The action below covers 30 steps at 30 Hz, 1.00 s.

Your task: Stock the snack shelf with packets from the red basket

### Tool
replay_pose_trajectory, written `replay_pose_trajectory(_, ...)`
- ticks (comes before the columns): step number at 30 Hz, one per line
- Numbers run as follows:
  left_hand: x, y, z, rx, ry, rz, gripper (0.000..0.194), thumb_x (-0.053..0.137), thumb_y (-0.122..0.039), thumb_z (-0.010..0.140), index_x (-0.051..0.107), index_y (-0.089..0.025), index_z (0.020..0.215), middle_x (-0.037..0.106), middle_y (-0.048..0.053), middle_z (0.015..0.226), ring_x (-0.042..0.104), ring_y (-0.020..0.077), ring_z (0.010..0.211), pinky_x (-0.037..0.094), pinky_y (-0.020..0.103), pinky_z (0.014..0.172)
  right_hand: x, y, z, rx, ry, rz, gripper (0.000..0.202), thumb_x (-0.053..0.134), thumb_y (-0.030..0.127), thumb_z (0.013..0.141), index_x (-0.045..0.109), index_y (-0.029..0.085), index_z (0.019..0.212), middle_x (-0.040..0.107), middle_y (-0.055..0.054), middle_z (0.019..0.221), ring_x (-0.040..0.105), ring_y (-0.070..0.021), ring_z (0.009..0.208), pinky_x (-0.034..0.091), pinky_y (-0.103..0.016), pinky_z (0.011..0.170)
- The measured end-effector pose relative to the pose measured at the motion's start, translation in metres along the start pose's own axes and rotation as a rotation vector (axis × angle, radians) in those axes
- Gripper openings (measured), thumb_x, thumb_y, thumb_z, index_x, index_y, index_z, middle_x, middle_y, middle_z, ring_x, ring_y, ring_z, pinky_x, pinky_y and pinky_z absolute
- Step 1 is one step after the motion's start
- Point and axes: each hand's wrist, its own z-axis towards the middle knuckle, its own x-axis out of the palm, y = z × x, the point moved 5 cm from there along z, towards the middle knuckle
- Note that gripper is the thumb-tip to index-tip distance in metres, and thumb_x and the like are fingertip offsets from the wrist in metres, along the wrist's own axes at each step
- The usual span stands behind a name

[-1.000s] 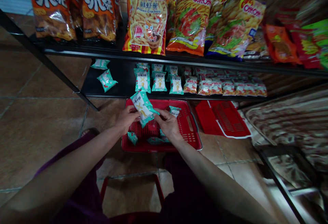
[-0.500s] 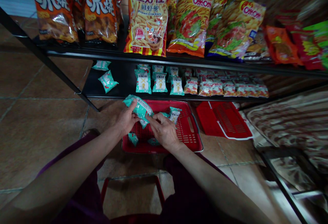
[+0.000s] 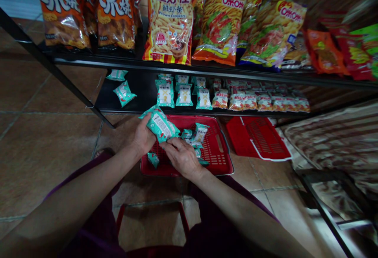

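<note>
Between my hands, above the red shopping basket (image 3: 223, 153), is a teal snack packet (image 3: 161, 126) with its printed white back label facing up. My left hand (image 3: 144, 136) grips its left end, thumb on top. At the lower right end, my right hand (image 3: 183, 157) closes on the packet's edge; its fingertips are partly hidden. More teal packets lie in the basket, among them one packet (image 3: 201, 132) at the right and another packet (image 3: 153, 159) at the left. My right hand hides part of the basket's contents.
Behind the basket, the low black shelf (image 3: 141, 96) carries rows of teal packets (image 3: 184, 94) and red-and-white packets (image 3: 246, 99). Large snack bags (image 3: 169, 21) stand on the shelf above. A second red basket (image 3: 256, 136) sits on the floor to the right. A black post (image 3: 56, 65) rises at left.
The packet has turned so that its back label faces up more fully. My right hand has shifted slightly left and down, uncovering more packets in the basket.
</note>
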Motion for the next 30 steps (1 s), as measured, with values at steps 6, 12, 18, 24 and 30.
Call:
replay_pose_trajectory(6,-0.002,-0.005,0.005,-0.002,0.016,-0.042,0.026,0.054,-0.039,0.082,0.064,-0.018,0.093,0.070,0.001,0.085,0.064,0.0154,0.078,0.050,0.030,0.081,0.004,0.002,-0.001,0.062,0.047,0.266,0.026,0.046,0.023,0.091,0.059,0.023,0.113,0.061,-0.007,0.098,0.060,-0.0144,0.085,0.050,-0.026,0.076)
replay_pose_trajectory(12,-0.005,-0.021,0.008,0.024,0.031,-0.050,0.020,0.059,-0.035,0.076,0.064,-0.018,0.086,0.069,0.000,0.077,0.063,0.0155,0.074,0.050,0.030,0.080,0.009,-0.032,-0.008,0.673,-0.201,0.783,0.017,0.052,0.038,0.085,0.053,0.022,0.091,0.059,0.001,0.075,0.058,-0.0125,0.065,0.049,-0.026,0.064)
replay_pose_trajectory(18,-0.004,-0.018,0.005,-0.019,0.044,-0.033,0.021,0.058,-0.034,0.077,0.065,-0.019,0.088,0.070,0.000,0.079,0.064,0.0166,0.077,0.050,0.031,0.081,0.023,-0.048,-0.011,1.091,-0.274,1.328,0.035,0.070,0.051,0.066,0.059,0.021,0.081,0.061,0.002,0.077,0.060,-0.0108,0.067,0.049,-0.023,0.060)
replay_pose_trajectory(24,-0.001,-0.009,0.002,-0.091,0.051,-0.002,0.021,0.054,-0.033,0.078,0.065,-0.017,0.085,0.070,0.002,0.078,0.064,0.0169,0.076,0.050,0.031,0.081,0.025,-0.046,-0.011,1.216,-0.279,1.527,0.037,0.082,0.042,0.050,0.064,0.018,0.072,0.063,0.004,0.066,0.060,-0.0085,0.062,0.050,-0.022,0.060)
replay_pose_trajectory(30,-0.002,-0.010,0.003,-0.071,0.048,0.000,0.020,0.054,-0.031,0.079,0.066,-0.017,0.086,0.070,0.002,0.079,0.064,0.0167,0.076,0.050,0.031,0.082,0.027,-0.047,-0.014,1.274,-0.324,1.545,0.038,0.085,0.033,0.042,0.066,0.018,0.071,0.063,0.005,0.061,0.057,-0.0076,0.056,0.047,-0.021,0.054)
